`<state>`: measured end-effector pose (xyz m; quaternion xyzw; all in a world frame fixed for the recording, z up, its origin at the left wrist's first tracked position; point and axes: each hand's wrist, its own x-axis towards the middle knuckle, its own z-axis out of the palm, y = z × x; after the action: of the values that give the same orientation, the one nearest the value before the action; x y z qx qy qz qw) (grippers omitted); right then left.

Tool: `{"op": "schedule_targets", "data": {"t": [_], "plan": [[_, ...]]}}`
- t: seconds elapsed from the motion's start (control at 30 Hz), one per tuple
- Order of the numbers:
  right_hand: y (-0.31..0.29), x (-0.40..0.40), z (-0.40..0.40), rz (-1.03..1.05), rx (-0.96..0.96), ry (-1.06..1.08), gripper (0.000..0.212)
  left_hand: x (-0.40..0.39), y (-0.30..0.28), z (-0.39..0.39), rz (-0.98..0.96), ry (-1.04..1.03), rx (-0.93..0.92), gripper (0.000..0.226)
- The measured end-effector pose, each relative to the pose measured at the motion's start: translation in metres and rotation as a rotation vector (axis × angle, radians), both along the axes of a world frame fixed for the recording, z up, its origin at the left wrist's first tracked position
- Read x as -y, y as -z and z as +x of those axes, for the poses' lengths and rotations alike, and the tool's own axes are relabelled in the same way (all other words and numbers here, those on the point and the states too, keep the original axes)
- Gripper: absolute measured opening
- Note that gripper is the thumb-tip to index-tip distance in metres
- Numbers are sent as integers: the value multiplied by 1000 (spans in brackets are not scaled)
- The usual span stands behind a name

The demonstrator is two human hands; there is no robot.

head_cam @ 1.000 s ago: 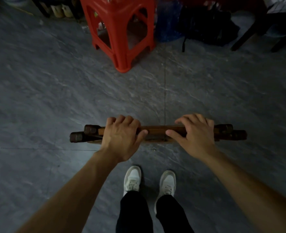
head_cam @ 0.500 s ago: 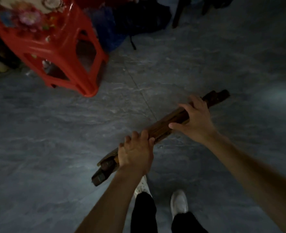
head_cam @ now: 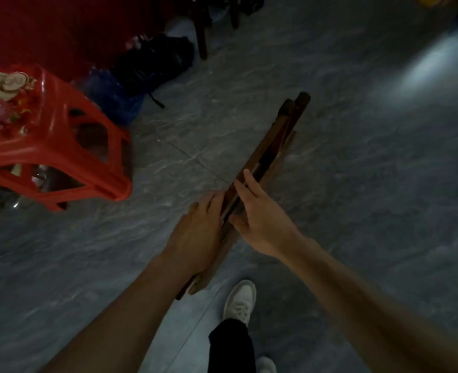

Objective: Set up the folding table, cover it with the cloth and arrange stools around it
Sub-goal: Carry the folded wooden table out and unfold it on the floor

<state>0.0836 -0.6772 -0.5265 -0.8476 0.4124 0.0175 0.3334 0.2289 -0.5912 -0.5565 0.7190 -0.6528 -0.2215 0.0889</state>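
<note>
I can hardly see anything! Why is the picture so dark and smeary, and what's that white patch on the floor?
Head view: the room is dim, so the folded wooden table and both hands look murky; the red stool and the floor are smeared by motion blur; the pale patch at upper right is light glaring off the shiny tiles.

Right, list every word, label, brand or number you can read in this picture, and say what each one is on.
No text can be read here.
Red stool: the printed picture on its seat is too blurred to tell whether it holds words.
Folded wooden table: no label shows.
White shoe: no brand mark can be made out.
</note>
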Motion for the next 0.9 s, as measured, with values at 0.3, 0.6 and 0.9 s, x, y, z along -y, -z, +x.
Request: {"op": "schedule_targets", "data": {"t": [0.3, 0.6, 0.9], "plan": [[1, -70, 10, -16, -53, 154, 71, -33, 9, 14, -27, 108, -101, 65], [11, -111, 59, -148, -31, 450, 62, -66, 21, 85, -67, 283, -507, 56], [43, -144, 65, -102, 184, 627, 58, -88, 41, 97, -152, 316, -630, 54]]}}
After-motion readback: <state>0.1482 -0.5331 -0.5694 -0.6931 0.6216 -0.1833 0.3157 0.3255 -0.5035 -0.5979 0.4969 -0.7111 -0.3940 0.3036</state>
